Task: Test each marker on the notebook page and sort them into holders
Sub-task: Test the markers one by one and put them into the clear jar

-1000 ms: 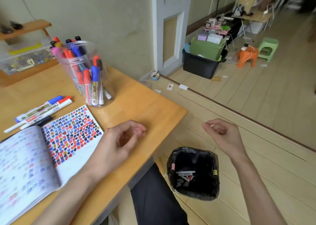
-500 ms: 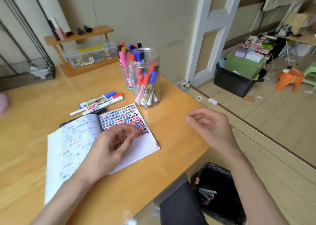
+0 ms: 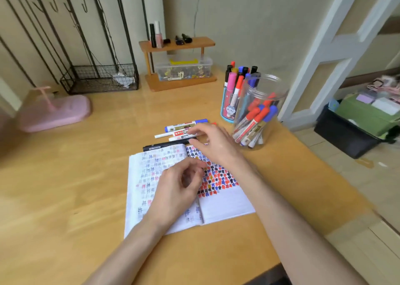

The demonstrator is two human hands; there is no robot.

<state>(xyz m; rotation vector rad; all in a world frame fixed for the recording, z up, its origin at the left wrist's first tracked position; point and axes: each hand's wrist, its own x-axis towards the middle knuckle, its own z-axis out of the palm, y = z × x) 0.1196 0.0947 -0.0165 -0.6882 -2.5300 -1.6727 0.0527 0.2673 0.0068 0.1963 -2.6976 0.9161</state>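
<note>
One head-worn camera looks forward and down, close over the notebook (image 3: 225, 206) on the desk (image 3: 65, 198).

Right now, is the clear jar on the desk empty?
No, the clear jar holds several red and blue capped markers.

Wooden table (image 3: 65, 187) held an open notebook (image 3: 225, 206) in the middle, loose markers (image 3: 179, 126) just behind it, clear jar (image 3: 259, 116) and blue holder (image 3: 227, 109) stood at right, wooden rack (image 3: 179, 83), wire basket (image 3: 97, 79), pink object (image 3: 56, 113) at back

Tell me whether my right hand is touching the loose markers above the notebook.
Cannot tell. In the head view the right hand overlaps the loose markers, but blur hides any contact.
</note>
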